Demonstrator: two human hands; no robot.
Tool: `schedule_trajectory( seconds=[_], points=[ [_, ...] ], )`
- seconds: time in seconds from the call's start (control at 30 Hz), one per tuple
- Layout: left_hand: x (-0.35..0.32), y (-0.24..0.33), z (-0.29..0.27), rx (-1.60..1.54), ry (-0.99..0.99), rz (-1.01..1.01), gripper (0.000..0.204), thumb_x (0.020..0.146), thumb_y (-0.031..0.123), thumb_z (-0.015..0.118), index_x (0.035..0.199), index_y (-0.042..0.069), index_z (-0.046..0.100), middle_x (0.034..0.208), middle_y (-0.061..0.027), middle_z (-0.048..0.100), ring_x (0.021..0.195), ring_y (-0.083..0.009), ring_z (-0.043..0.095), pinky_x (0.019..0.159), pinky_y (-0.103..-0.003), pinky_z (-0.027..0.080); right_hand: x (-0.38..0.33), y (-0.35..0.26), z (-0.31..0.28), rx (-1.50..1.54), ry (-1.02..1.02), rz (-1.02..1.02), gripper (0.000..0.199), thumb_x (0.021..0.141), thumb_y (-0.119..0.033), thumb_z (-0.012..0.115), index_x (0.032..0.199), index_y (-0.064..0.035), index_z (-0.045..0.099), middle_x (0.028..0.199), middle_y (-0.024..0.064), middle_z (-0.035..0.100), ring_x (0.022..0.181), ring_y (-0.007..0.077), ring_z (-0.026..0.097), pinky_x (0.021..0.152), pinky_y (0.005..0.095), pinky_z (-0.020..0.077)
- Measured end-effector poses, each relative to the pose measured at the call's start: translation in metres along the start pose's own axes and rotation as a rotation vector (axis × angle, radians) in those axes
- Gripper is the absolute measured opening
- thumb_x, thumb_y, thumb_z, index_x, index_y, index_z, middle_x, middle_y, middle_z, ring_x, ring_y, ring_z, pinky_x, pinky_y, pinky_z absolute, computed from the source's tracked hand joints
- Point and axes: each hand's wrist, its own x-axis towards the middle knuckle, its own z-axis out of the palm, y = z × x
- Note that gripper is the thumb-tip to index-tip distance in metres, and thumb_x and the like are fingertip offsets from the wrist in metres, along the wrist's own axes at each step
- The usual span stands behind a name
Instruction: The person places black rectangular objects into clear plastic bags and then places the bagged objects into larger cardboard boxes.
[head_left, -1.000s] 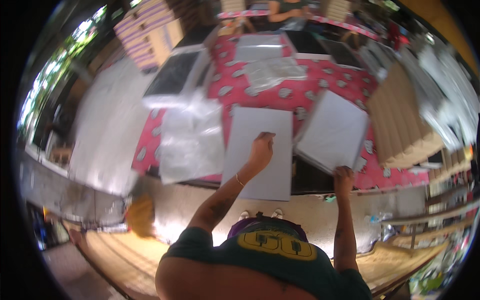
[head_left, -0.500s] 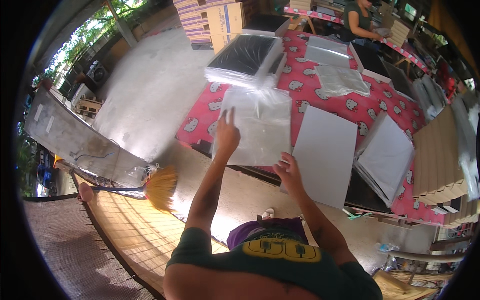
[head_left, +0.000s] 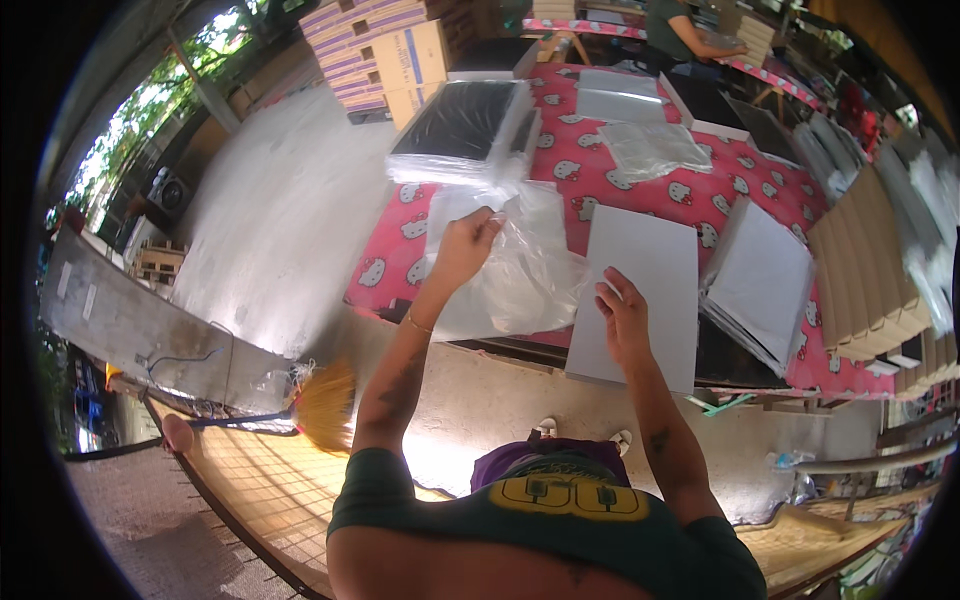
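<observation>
My left hand (head_left: 466, 248) is closed in a pinch on the upper part of a clear plastic bag (head_left: 535, 255), which is lifted and creased. Under it lies a flat pile of clear plastic bags (head_left: 465, 310) at the table's near edge. My right hand (head_left: 624, 318) hovers over or rests on a white board (head_left: 640, 250), its fingers partly bent and apart, holding nothing visible; whether it touches the board I cannot tell. Right of that board stands a slanted stack of white wrapped sheets (head_left: 762, 285).
A pink patterned cloth covers the table (head_left: 560, 170). Black boards in plastic (head_left: 455, 125) are stacked behind the bags. Brown cartons (head_left: 870, 270) line the right side. A broom (head_left: 325, 405) leans at lower left. Another person (head_left: 685, 35) works at a far table.
My left hand has gone from fingers spread on the bags to pinching and lifting one. My right hand has moved right, from the bags' corner to over the white board.
</observation>
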Motion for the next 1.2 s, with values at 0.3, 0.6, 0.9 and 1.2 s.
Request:
schedule_trajectory(
  seconds=[0.3, 0.6, 0.9, 1.2],
  points=[
    [0.014, 0.035, 0.079, -0.279, -0.084, -0.176, 0.033, 0.097, 0.024, 0.052, 0.073, 0.002, 0.05, 0.062, 0.006, 0.038, 0.059, -0.0048, 0.032, 0.05, -0.025, 0.029, -0.008, -0.006, -0.058, 0.317, -0.491, 0.009, 0.037, 0.085, -0.02, 0.066, 0.118, -0.0083, 0.052, 0.111, 0.0056, 0.061, 0.105, 0.0207, 0.058, 0.102, 0.0456, 0.0389],
    [-0.011, 0.071, 0.159, -0.75, 0.09, -0.582, 0.025, 0.096, 0.023, 0.053, 0.089, 0.001, 0.059, 0.069, 0.0022, 0.049, 0.06, -0.0071, 0.041, 0.051, -0.026, 0.036, -0.028, -0.054, -0.128, 0.546, -0.056, 0.213, 0.068, 0.089, -0.062, 0.046, 0.137, -0.014, 0.04, 0.129, 0.0123, 0.048, 0.129, 0.0241, 0.04, 0.107, 0.0483, 0.0316],
    [-0.049, 0.062, 0.176, -0.684, 0.309, -0.763, 0.024, 0.095, 0.021, 0.05, 0.096, -0.002, 0.055, 0.078, -0.0058, 0.053, 0.061, -0.014, 0.051, 0.055, -0.028, 0.043, -0.037, -0.044, -0.12, 0.679, -0.103, 0.206, 0.014, 0.093, -0.02, 0.058, 0.103, -0.0114, 0.058, 0.089, 0.0021, 0.062, 0.095, 0.0194, 0.058, 0.097, 0.0423, 0.0422],
    [-0.084, 0.126, 0.163, 0.111, 0.25, 0.208, 0.033, 0.086, 0.012, 0.063, 0.114, -0.002, 0.055, 0.096, -0.0167, 0.06, 0.078, -0.0322, 0.061, 0.07, -0.038, 0.049, -0.061, -0.005, -0.097, 0.563, 0.052, 0.39, 0.055, 0.088, -0.05, 0.059, 0.122, -0.0086, 0.049, 0.121, 0.0079, 0.052, 0.109, 0.0207, 0.05, 0.097, 0.0422, 0.0373]
  ],
)
